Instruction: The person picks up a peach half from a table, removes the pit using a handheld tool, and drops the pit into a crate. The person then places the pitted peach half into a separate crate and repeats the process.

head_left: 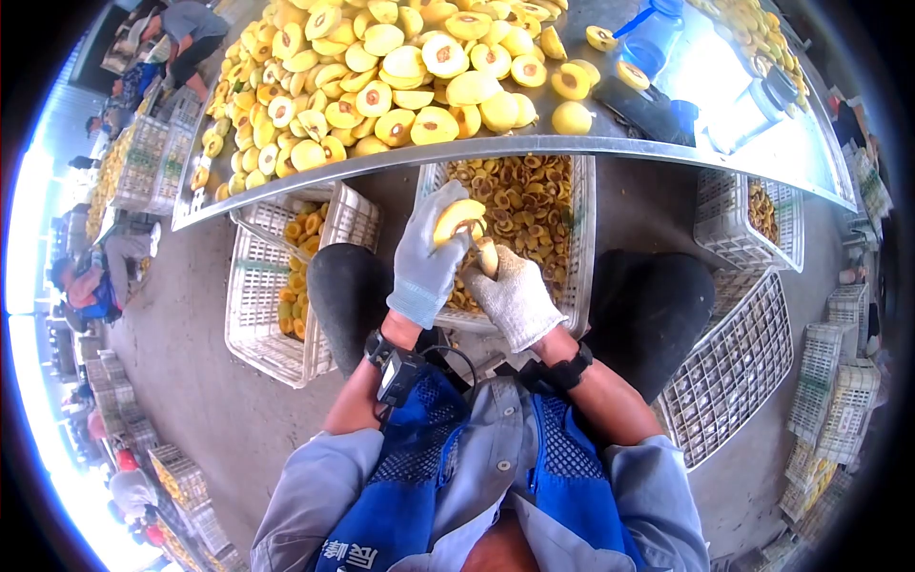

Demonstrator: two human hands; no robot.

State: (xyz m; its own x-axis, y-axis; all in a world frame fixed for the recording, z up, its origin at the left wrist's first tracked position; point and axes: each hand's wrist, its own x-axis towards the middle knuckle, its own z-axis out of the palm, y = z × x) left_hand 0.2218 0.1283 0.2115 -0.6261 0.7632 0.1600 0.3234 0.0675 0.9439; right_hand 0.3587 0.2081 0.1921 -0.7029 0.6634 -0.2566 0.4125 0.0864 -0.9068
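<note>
My left hand (427,250), in a grey glove, is closed around a yellow peach half (457,219), its cut side turned towards my right hand. In a whitish knit glove, my right hand (516,294) grips a pitting knife by its short wooden handle (487,255). The tool's dark metal end meets the peach half, partly hidden by the fruit and fingers. Both hands are above a white crate (580,229) filled with brownish-yellow peach pits and scraps (526,205), between my knees.
A metal table (610,145) ahead bears a heap of halved peaches (400,81), a blue-lidded bottle (654,38) and a clear jar (758,112). Left stands a crate (253,319) with peach halves. Crates (739,367) stand to the right. Other people (191,38) sit further left.
</note>
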